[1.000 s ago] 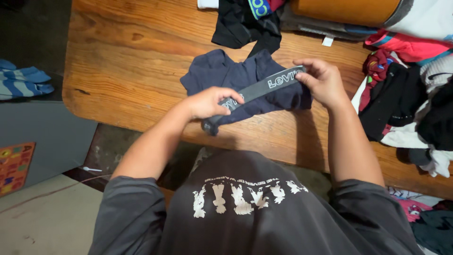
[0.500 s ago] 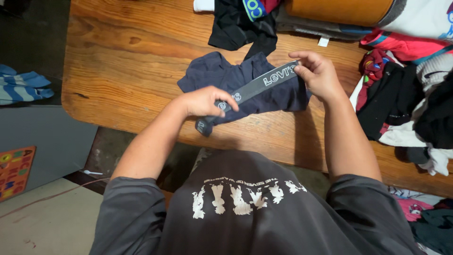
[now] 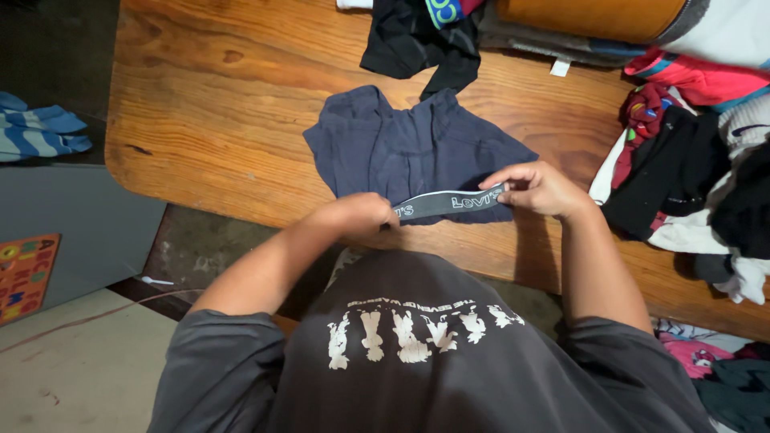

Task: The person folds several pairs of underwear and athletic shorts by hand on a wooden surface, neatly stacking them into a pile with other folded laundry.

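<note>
A pair of navy blue boxer briefs (image 3: 409, 144) lies spread on the wooden table (image 3: 216, 104), legs pointing away from me. Its grey waistband (image 3: 449, 202) is stretched along the near table edge. My left hand (image 3: 357, 215) pinches the left end of the waistband. At the band's right end, my right hand (image 3: 539, 189) grips it with thumb and fingers. Both forearms reach out over my dark grey printed shirt.
A black garment (image 3: 417, 40) lies at the table's far side. A heap of mixed clothes (image 3: 690, 160) covers the right end, with an orange cylinder (image 3: 593, 16) behind. Striped socks (image 3: 40, 132) lie on the left, beyond the table edge, above a grey box.
The briefs were bunched and held up; now they lie flat and spread on the table. Both hands pulled the waistband toward me, down to the near edge.
</note>
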